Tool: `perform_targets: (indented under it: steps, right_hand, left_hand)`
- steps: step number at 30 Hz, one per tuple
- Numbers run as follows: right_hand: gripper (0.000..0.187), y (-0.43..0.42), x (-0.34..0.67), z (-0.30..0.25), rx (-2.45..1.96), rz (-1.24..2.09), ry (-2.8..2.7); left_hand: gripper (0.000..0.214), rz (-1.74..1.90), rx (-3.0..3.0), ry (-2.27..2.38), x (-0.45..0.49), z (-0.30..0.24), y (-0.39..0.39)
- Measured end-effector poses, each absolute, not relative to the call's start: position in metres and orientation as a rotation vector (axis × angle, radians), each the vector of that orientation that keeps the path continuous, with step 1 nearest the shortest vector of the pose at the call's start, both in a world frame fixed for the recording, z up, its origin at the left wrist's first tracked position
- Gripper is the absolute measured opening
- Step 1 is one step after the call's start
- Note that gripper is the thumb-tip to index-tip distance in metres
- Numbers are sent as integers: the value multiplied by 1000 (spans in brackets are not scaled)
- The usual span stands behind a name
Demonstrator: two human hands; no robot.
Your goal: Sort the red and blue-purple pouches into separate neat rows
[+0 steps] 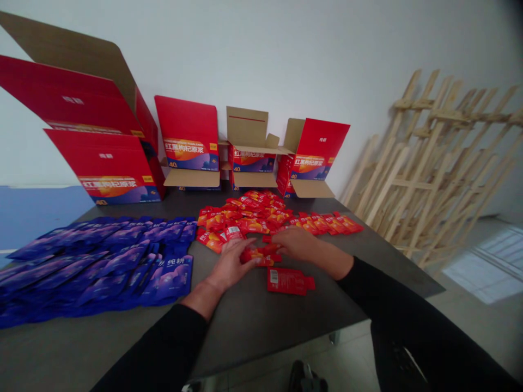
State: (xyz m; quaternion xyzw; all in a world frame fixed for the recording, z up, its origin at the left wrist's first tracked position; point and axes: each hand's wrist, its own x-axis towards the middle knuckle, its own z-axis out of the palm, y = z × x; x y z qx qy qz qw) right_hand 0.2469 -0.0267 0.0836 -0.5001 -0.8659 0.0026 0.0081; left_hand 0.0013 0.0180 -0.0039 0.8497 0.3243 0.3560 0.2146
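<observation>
Over the middle of the dark table, my left hand (232,264) has its thumb and fingers around the left end of some small red pouches (263,257). At their right end, my right hand (300,246) is closed with its fingertips on a red pouch, partly hidden by the hand. Closer to me, a single red pouch (288,281) lies flat with its barcode side up. Just beyond both hands spreads a loose heap of red pouches (249,209). To its right, several red pouches (327,223) overlap in a row.
Many blue pouches (118,256) lie in overlapping rows on the left of the table (245,332). Open red cartons stand along the back: a stacked pair (118,163), a carton (190,136), another (253,159) and one (312,149). Wooden frames (433,163) lean on the right.
</observation>
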Motion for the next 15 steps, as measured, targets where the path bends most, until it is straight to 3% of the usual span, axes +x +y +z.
perform_targets:
  steps: [7,15]
  right_hand:
    - [11,-23,196,80,-1285,-377,-2788]
    - [27,-33,193,64,-1390,-491,-2278]
  left_hand:
    - [28,834,2342,862,4,-5,16]
    - [31,1128,2153,998,4,-4,19]
